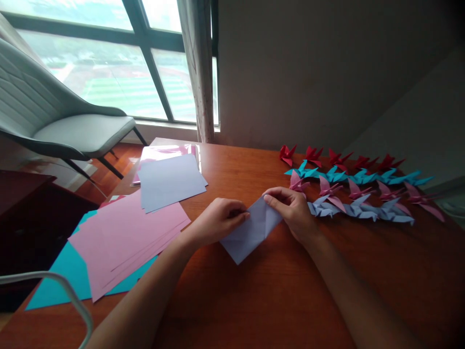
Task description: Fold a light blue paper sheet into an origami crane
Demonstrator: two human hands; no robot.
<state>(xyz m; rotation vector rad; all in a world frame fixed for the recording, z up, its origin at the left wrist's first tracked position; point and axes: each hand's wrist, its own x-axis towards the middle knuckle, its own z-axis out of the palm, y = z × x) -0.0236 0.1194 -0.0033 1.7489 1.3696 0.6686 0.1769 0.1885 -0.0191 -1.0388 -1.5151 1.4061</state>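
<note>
A pale lavender sheet of origami paper, creased and partly folded, is held between my two hands a little above the table. My left hand pinches its left edge, thumb and fingers pressed together. At the upper right corner, my right hand grips the paper between thumb and curled fingers. A crease runs down the right part of the sheet, and one corner points toward me. Just right of my right hand stands a row of lavender folded paper cranes.
Behind the lavender cranes are rows of pink cranes, turquoise cranes and red cranes. Lavender sheets, pink sheets and turquoise sheets lie at the left. A white cable curves at lower left; a chair stands beyond the table.
</note>
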